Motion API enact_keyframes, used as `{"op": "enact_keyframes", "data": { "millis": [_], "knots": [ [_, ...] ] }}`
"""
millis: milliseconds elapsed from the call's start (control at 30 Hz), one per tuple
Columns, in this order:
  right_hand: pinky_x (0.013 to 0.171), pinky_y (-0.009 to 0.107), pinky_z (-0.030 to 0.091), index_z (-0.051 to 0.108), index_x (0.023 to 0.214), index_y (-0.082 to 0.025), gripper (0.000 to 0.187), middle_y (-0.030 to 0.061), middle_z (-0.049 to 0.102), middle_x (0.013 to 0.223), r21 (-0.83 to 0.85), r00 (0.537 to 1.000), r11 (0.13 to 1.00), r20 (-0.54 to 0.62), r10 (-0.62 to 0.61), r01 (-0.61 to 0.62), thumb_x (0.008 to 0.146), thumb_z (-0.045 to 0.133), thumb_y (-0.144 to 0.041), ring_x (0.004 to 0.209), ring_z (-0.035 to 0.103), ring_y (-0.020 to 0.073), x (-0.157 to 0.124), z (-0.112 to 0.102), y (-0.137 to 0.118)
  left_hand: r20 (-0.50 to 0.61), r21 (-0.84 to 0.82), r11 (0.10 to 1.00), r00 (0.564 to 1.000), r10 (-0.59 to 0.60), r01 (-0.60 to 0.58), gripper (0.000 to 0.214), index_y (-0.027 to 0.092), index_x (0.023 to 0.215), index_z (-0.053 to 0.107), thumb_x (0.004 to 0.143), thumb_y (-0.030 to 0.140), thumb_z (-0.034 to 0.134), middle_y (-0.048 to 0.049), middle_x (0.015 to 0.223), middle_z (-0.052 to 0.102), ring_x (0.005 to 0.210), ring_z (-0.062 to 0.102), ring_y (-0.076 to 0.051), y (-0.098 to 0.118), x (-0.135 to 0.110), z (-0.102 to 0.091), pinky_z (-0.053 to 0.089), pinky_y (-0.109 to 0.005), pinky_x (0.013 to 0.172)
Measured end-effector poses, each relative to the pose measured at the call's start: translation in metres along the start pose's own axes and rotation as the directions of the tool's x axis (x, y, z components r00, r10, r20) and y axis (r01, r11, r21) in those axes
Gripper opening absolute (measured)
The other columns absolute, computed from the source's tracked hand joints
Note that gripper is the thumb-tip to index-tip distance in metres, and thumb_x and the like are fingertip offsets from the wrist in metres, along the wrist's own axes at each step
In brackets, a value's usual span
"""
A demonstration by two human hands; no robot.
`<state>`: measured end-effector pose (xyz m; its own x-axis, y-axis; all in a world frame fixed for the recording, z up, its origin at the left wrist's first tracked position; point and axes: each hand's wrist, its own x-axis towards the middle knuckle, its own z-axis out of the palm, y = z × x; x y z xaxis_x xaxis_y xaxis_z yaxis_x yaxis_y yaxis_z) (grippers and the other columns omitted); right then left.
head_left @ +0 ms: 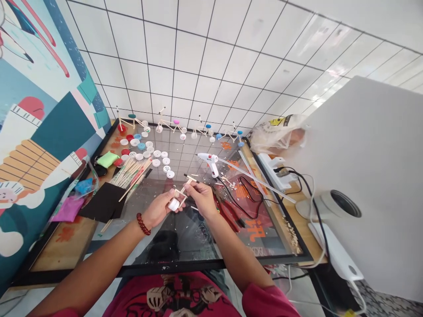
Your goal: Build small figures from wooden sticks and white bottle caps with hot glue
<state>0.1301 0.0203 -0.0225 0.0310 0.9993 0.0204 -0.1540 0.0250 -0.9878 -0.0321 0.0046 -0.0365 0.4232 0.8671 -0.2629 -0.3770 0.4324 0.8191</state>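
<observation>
A small wooden-stick model with white bottle caps [173, 204] is held over the glass tabletop, close to its front half. My left hand [160, 209] grips its lower left side, near the caps. From the right, my right hand [202, 199] pinches the upper part of the frame between thumb and fingers. A short dark-tipped stick [191, 177] sticks out above the right fingertips. Beyond the hands lies a white hot glue gun [210, 163], its nozzle pointing left. Fingers hide some of the model's joints.
Loose bottle caps [156, 162] lie left of centre, beside a bundle of wooden sticks [134, 172] and black card [105, 201]. Several finished stick-and-cap figures [176, 123] line the back edge. Red-handled pliers [231, 215] and a black cord [254, 207] lie right; a power strip [276, 169] sits beyond.
</observation>
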Motion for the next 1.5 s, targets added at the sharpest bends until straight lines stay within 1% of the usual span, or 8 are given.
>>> {"op": "enact_keyframes", "data": {
  "millis": [233, 433, 733, 1000, 1100, 1233, 1300, 1500],
  "knots": [
    [0.060, 0.026, 0.041, 0.074, 0.069, -0.019, 0.023, -0.0035, 0.056, 0.056, 0.003, 1.000, 1.000, 0.017, 0.025, -0.025, 0.072, 0.077, -0.042, 0.056, 0.048, 0.0110, 0.0001, -0.0002, 0.0030, -0.011, -0.004, 1.000, 1.000, -0.019, 0.019, 0.051, 0.010, 0.090, 0.072, 0.078, 0.059, 0.072, -0.0111, 0.075, 0.073, 0.065, 0.065, -0.018, 0.0030, -0.0002, 0.0030, 0.047, -0.027, 0.059],
    [0.060, 0.026, 0.042, 0.072, 0.067, -0.019, 0.026, -0.0026, 0.058, 0.058, -0.023, 0.999, 0.999, 0.023, 0.040, -0.039, 0.074, 0.075, -0.044, 0.057, 0.049, 0.0115, 0.0003, -0.0017, 0.0048, -0.028, -0.001, 0.999, 0.999, -0.034, 0.034, 0.053, 0.011, 0.087, 0.072, 0.076, 0.062, 0.072, -0.0101, 0.074, 0.072, 0.064, 0.063, -0.017, 0.0042, 0.0006, 0.0037, 0.047, -0.027, 0.059],
    [0.059, 0.026, 0.042, 0.071, 0.065, -0.019, 0.026, -0.0019, 0.059, 0.059, -0.011, 0.999, 0.999, 0.013, 0.042, -0.042, 0.074, 0.076, -0.043, 0.057, 0.050, 0.0119, 0.0004, -0.0026, 0.0078, -0.054, -0.028, 0.998, 0.997, -0.049, 0.048, 0.053, 0.011, 0.085, 0.072, 0.073, 0.063, 0.074, -0.0094, 0.073, 0.072, 0.063, 0.063, -0.017, 0.0038, 0.0002, 0.0052, 0.046, -0.027, 0.060],
    [0.059, 0.026, 0.040, 0.070, 0.064, -0.019, 0.027, -0.0022, 0.058, 0.058, -0.005, 0.999, 0.999, -0.003, 0.051, -0.051, 0.073, 0.077, -0.043, 0.057, 0.049, 0.0118, -0.0002, -0.0002, 0.0082, -0.052, -0.029, 0.999, 0.998, -0.026, 0.025, 0.045, 0.011, 0.085, 0.071, 0.081, 0.056, 0.069, -0.0090, 0.073, 0.071, 0.064, 0.063, -0.017, 0.0020, 0.0002, 0.0038, 0.047, -0.027, 0.061],
    [0.059, 0.026, 0.040, 0.070, 0.064, -0.019, 0.027, -0.0025, 0.057, 0.057, 0.005, 0.999, 0.999, -0.010, 0.052, -0.052, 0.072, 0.077, -0.043, 0.057, 0.049, 0.0117, -0.0003, 0.0010, 0.0077, -0.052, -0.035, 0.999, 0.998, -0.017, 0.015, 0.045, 0.011, 0.085, 0.071, 0.081, 0.056, 0.070, -0.0089, 0.073, 0.071, 0.064, 0.063, -0.017, 0.0021, 0.0002, 0.0039, 0.046, -0.027, 0.060],
    [0.059, 0.026, 0.042, 0.068, 0.065, -0.018, 0.026, -0.0025, 0.058, 0.059, 0.027, 0.999, 0.998, 0.000, 0.051, -0.051, 0.073, 0.076, -0.042, 0.057, 0.050, 0.0117, -0.0018, 0.0024, 0.0072, -0.055, -0.031, 0.999, 0.998, -0.015, 0.014, 0.051, 0.011, 0.086, 0.072, 0.077, 0.061, 0.071, -0.0092, 0.073, 0.071, 0.064, 0.063, -0.017, 0.0010, 0.0001, 0.0039, 0.046, -0.027, 0.060],
    [0.059, 0.026, 0.043, 0.067, 0.065, -0.019, 0.028, -0.0024, 0.058, 0.060, 0.030, 0.998, 0.998, 0.008, 0.058, -0.059, 0.074, 0.075, -0.044, 0.057, 0.050, 0.0118, -0.0027, 0.0027, 0.0072, -0.067, -0.030, 1.000, 0.998, -0.010, 0.008, 0.050, 0.012, 0.084, 0.071, 0.076, 0.062, 0.072, -0.0089, 0.074, 0.071, 0.064, 0.063, -0.017, -0.0001, 0.0002, 0.0036, 0.046, -0.028, 0.061],
    [0.058, 0.027, 0.046, 0.068, 0.067, -0.020, 0.028, -0.0019, 0.061, 0.060, 0.041, 0.997, 0.997, 0.039, 0.059, -0.061, 0.076, 0.075, -0.046, 0.055, 0.051, 0.0127, -0.0035, 0.0022, 0.0049, -0.065, -0.009, 1.000, 0.998, -0.010, 0.010, 0.046, 0.015, 0.084, 0.071, 0.079, 0.060, 0.068, -0.0076, 0.075, 0.071, 0.065, 0.062, -0.017, -0.0015, 0.0003, 0.0032, 0.046, -0.029, 0.062]
  ]
}}
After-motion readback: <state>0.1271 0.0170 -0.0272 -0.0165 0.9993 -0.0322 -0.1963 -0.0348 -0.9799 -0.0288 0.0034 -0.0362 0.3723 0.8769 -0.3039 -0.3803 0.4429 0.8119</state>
